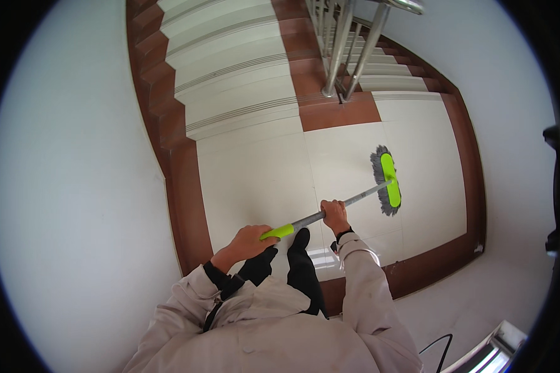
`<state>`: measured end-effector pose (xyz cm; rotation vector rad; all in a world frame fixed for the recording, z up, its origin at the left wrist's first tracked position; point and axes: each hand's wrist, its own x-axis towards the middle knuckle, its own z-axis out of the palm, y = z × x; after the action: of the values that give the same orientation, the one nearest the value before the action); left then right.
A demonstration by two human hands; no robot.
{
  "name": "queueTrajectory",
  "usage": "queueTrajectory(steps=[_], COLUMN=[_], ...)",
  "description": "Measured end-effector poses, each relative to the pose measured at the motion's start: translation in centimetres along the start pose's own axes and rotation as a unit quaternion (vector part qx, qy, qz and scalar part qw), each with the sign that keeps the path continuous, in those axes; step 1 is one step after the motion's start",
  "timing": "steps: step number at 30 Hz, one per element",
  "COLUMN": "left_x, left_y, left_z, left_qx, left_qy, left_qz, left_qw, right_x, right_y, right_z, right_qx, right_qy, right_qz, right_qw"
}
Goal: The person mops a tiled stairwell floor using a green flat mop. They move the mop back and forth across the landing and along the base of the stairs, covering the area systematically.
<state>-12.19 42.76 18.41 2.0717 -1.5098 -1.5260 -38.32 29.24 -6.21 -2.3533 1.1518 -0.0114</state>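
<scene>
A broom-style mop crosses in front of me, its grey metal pole [310, 219] slanting up to the right. My left hand [249, 241] grips the lime-green handle end [277, 231] of the pole. Farther along the pole, my right hand [334, 215] is closed around the grey tube. At the far end is the lime-green mop head [390, 181], with a fringe of grey fibres [381, 205] showing mostly along its left side. It rests on the pale floor tiles [429, 186] of a stair landing, to the right of my feet.
Ahead on the left, a flight of tiled stairs [233, 70] with brown borders rises. A second flight [387, 70] lies beyond the steel railing posts [340, 51]. White walls [74, 186] flank the landing. A window frame [492, 347] and a black cable [441, 347] are at the lower right.
</scene>
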Motion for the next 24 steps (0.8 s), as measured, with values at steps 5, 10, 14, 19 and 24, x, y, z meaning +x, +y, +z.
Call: queueTrajectory(steps=[5, 10, 14, 19, 24], left_x=[-4.2, -12.7, -20.4, -28.6, -29.1], left_y=[-4.2, -11.2, -13.2, -16.7, -17.9], left_z=[-1.1, -4.9, -8.1, -10.9, -15.3], left_qx=[0.028, -0.030, -0.119, -0.165, -0.119], left_qy=[0.043, 0.099, 0.163, 0.301, 0.494], left_qz=[-0.038, -0.104, -0.194, -0.325, -0.348], left_qw=[0.998, 0.989, 0.960, 0.881, 0.788], right_x=[0.7, 2.0, 4.0, 7.6, 14.3], right_y=[-5.9, -16.2, -25.0, -37.3, -45.9], right_z=[2.3, 6.8, 9.9, 12.5, 12.7], right_qx=[-0.100, 0.014, 0.082, 0.170, 0.204], right_qy=[-0.075, -0.097, -0.151, -0.187, -0.143], right_qz=[-0.059, -0.154, -0.272, -0.352, -0.424], right_qw=[0.990, 0.983, 0.947, 0.901, 0.871])
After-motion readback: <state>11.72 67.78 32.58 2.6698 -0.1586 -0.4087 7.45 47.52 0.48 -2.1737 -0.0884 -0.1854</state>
